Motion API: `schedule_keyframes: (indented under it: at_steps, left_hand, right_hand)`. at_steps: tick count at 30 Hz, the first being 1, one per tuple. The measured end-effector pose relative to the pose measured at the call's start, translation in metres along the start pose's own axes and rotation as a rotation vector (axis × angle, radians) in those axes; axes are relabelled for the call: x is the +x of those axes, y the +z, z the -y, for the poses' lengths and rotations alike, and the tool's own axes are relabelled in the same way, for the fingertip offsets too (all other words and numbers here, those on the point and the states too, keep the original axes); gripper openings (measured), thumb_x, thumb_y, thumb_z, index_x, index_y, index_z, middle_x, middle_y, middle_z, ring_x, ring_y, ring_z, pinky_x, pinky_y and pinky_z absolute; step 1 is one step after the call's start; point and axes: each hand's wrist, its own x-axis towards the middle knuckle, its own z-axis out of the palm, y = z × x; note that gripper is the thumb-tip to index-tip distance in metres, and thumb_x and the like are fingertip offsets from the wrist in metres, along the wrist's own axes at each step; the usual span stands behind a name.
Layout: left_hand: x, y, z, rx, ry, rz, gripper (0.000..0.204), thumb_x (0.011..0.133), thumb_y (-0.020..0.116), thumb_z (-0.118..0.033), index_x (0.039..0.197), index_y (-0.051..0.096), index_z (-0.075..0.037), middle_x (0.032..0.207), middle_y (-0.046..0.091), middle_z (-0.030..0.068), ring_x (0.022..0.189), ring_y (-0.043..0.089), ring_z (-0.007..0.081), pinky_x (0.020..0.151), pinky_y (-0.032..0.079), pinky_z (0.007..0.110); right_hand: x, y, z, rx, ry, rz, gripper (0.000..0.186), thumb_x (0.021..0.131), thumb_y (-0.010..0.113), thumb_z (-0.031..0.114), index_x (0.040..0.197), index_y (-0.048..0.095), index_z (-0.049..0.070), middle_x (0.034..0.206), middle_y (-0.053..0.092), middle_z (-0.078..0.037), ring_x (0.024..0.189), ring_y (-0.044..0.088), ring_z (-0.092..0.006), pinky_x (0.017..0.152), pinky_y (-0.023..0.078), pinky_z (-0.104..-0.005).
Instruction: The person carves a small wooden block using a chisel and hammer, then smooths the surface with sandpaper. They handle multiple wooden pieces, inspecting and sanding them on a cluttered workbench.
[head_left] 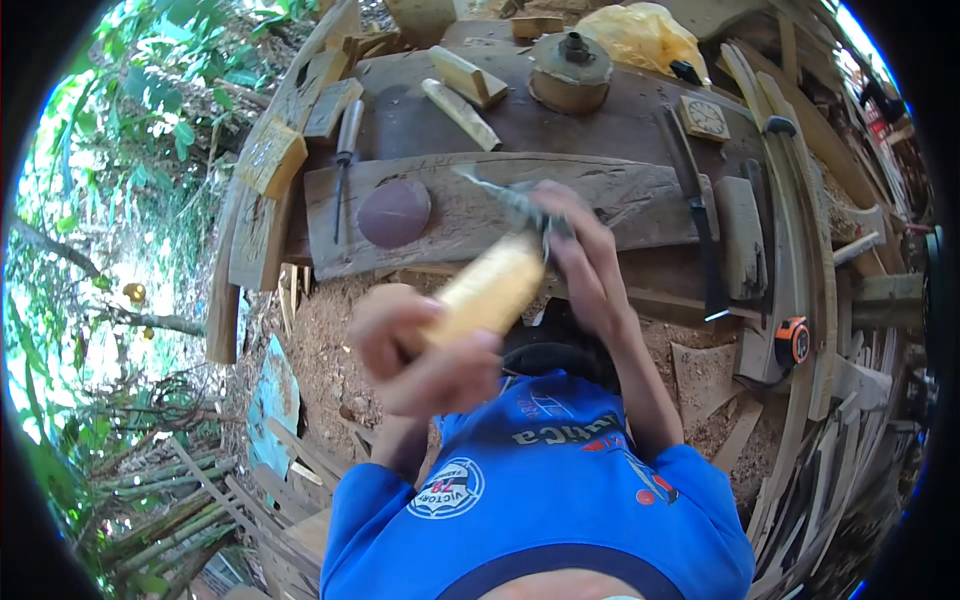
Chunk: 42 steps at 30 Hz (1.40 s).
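Observation:
My left hand (420,355) grips a pale, elongated wooden piece (485,285), its fingers wrapped round the lower end. My right hand (580,255), fingers closed, holds a blurred grey-green, pointed object (515,200) against the upper end of that wood; its exact kind is unclear. Both hands are raised in front of the bench's near edge. Behind them lies a weathered plank (330,255), with a purple round disc (393,213) resting on it and a long-shafted tool (344,150) lying at its left.
The bench holds wood blocks (275,160), a round can (570,80), a yellow plastic bag (640,35) and a long dark blade (700,225). An orange tape measure (793,340) sits at the right. Plants border the left; scrap boards and shavings lie on the ground.

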Motion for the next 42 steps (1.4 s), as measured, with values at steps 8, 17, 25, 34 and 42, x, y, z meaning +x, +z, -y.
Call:
schedule_keyframes:
  at_steps: [8, 17, 25, 34, 42]
  left_hand:
    - [-0.008, -0.002, -0.002, -0.058, 0.054, -0.008, 0.013, 0.079, 0.058, -0.027, 0.088, 0.056, -0.019, 0.087, 0.043, 0.0122, 0.067, 0.046, 0.0229, 0.051, 0.038, 0.029]
    - [-0.018, -0.012, 0.007, -0.227, 0.017, -0.028, 0.019, 0.064, 0.071, -0.020, 0.082, 0.065, -0.025, 0.088, 0.047, 0.0047, 0.068, 0.046, 0.0196, 0.054, 0.038, 0.030]
    - [-0.021, -0.027, -0.014, -0.238, 0.057, 0.203, 0.027, 0.063, 0.076, -0.029, 0.087, 0.063, -0.029, 0.087, 0.044, 0.0005, 0.072, 0.043, 0.0200, 0.056, 0.036, 0.032]
    - [-0.032, -0.025, -0.020, -0.183, 0.043, 0.116, 0.025, 0.064, 0.073, -0.021, 0.086, 0.064, -0.028, 0.088, 0.050, 0.0023, 0.070, 0.046, 0.0191, 0.056, 0.040, 0.030]
    - [-0.037, -0.024, -0.004, -0.214, -0.060, 0.010, 0.027, 0.060, 0.077, -0.025, 0.084, 0.064, -0.025, 0.086, 0.047, 0.0058, 0.068, 0.046, 0.0201, 0.054, 0.039, 0.030]
  right_hand:
    - [-0.010, -0.014, -0.030, 0.157, 0.221, -0.016, 0.036, 0.081, 0.038, 0.012, 0.110, 0.055, -0.001, 0.110, 0.056, -0.018, 0.107, 0.051, -0.0316, 0.097, 0.033, -0.0411]
    - [-0.004, -0.008, 0.000, -0.072, -0.311, 0.260, 0.042, 0.070, 0.046, 0.013, 0.109, 0.055, 0.002, 0.107, 0.056, -0.015, 0.096, 0.055, -0.0258, 0.091, 0.038, -0.0395]
    - [0.088, -0.067, -0.044, -1.282, -0.370, -0.249, 0.031, 0.082, 0.057, 0.021, 0.103, 0.055, -0.001, 0.078, 0.060, -0.019, 0.073, 0.061, -0.0301, 0.066, 0.047, -0.0378]
    - [0.121, 0.119, -0.035, -0.901, -0.138, 0.820, 0.063, 0.071, 0.066, 0.046, 0.116, 0.051, 0.005, 0.098, 0.061, -0.021, 0.093, 0.059, -0.0323, 0.083, 0.046, -0.0398]
    - [0.150, 0.097, -0.052, -0.629, 0.224, 1.023, 0.050, 0.060, 0.076, 0.025, 0.099, 0.057, -0.002, 0.081, 0.060, -0.017, 0.085, 0.061, -0.0234, 0.075, 0.048, -0.0312]
